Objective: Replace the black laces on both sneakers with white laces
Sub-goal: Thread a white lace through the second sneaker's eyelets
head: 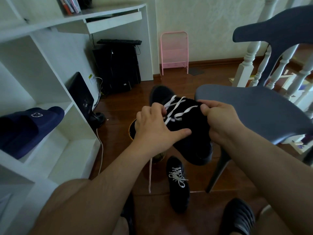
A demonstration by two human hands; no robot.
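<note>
Head view: both hands, left hand and right hand, hold the second sneaker, threading its white lace; next, pull it snug.

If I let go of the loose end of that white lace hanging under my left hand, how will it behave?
The white lace looks flat and floppy: it hangs straight down below the left hand, so it would likely dangle and sway. It seems light, so it probably won't drag itself out of the held sneaker, though a tug could loosen the crossings.
</note>
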